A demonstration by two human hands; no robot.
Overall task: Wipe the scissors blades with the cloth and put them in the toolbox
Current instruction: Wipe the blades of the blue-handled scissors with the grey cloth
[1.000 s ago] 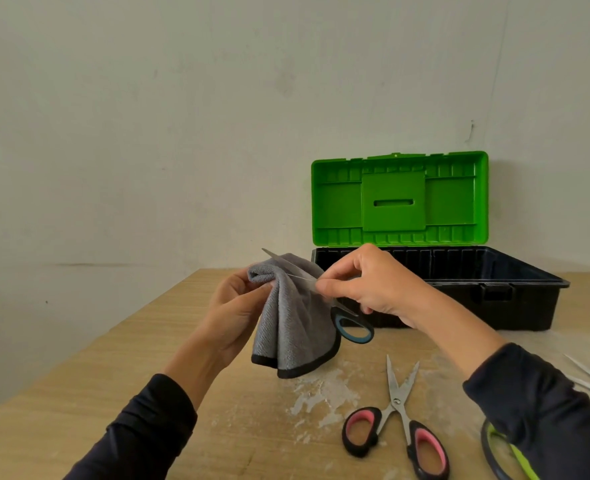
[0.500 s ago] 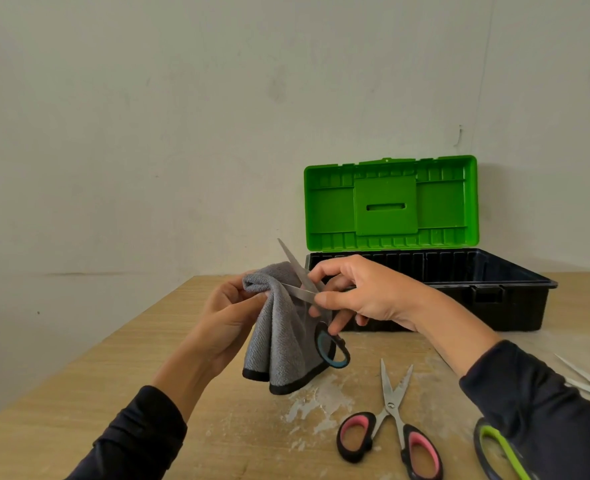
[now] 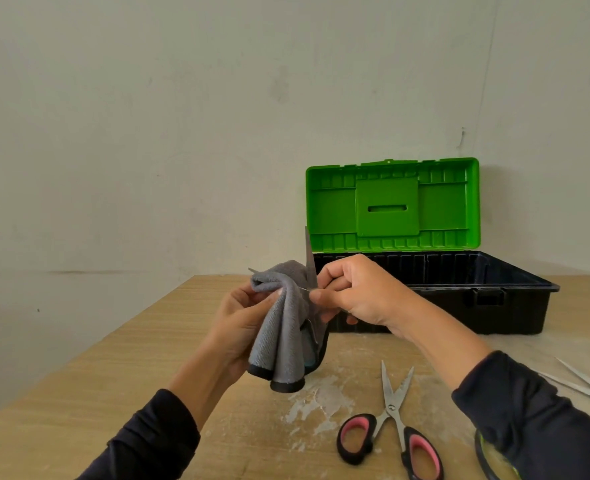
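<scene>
our left hand (image 3: 241,327) grips the soft grey cloth (image 3: 281,327) around the blue-handled scissors (image 3: 310,261), held above the table before the open toolbox (image 3: 515,299); our right hand (image 3: 359,296) pinches one stiff, sharp blade — safest taken by its flats.

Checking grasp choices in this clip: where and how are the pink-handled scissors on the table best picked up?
Take the pink-handled scissors by the black-and-pink finger loops, from the near side and above. They lie flat on the table, loops toward the person, open blades pointing away toward the toolbox, so a grip there stays clear of the edges.
</scene>
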